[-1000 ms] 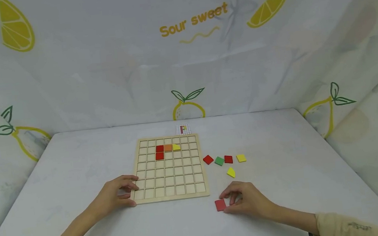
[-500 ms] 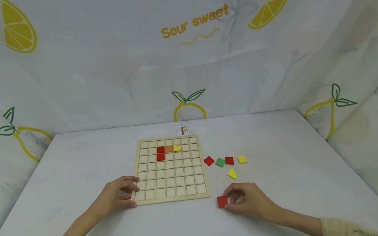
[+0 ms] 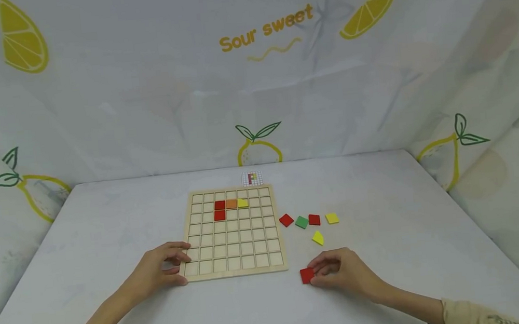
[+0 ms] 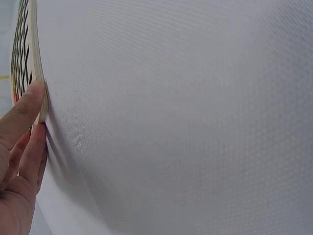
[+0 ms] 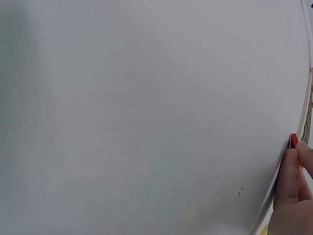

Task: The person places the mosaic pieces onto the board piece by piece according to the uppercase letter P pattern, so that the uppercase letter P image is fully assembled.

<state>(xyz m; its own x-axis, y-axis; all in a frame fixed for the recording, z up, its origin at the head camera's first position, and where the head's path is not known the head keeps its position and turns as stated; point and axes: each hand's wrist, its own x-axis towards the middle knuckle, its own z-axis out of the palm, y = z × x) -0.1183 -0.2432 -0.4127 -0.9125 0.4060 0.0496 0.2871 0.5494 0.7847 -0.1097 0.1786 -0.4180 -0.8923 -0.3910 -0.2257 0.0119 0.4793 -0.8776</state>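
Note:
A light wooden grid board [image 3: 242,273] lies flat on the table. Its recesses hold two red square tiles [image 3: 220,215], an orange tile [image 3: 231,204] and a yellow tile [image 3: 242,202] with one cut-off corner. My left hand [image 3: 163,264] grips the board's near left corner, fingers at the left edge and thumb at the front; the left wrist view shows the thumb and fingertips against the wooden edge. Just right of the board's near right corner, my right hand [image 3: 340,271] pinches a red square tile [image 3: 306,276] between thumb and fingers. Only a red sliver shows in the right wrist view.
Right of the board lie loose tiles: two red squares [image 3: 314,220], a green square [image 3: 302,222], a yellow square [image 3: 332,218] and a yellow quarter-round [image 3: 318,237]. A small printed pattern card [image 3: 252,178] sits behind the board. A lemon-print cloth [image 3: 140,90] hangs beyond the table.
The right hand has shifted slightly right and away from me with the red tile, which has turned a little. My left hand and the board have stayed put.

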